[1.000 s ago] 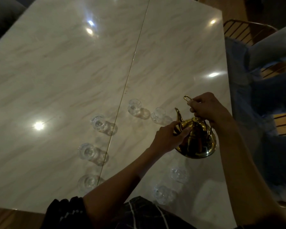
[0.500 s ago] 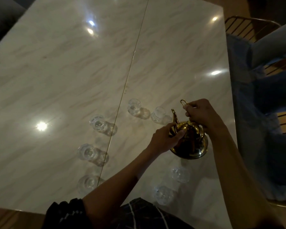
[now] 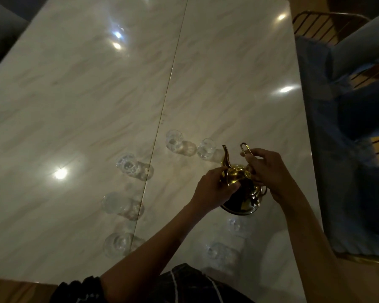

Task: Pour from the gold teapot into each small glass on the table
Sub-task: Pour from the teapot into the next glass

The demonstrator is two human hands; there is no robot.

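Head view shows the gold teapot (image 3: 239,184) at centre right of the frame, on or just above the table (image 3: 228,84); I cannot tell which. The right hand (image 3: 265,169) is closed on its wire handle, the left hand (image 3: 212,191) wraps its body below the spout. Polished metal is probably slippery and heavy, so the handle is the best hold. Seven small glasses (image 3: 207,148) stand around it; their contents are unclear.

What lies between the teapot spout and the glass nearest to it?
In the head view, nothing: the spout and the nearest glass stand close side by side, with only a bare strip of table between them.
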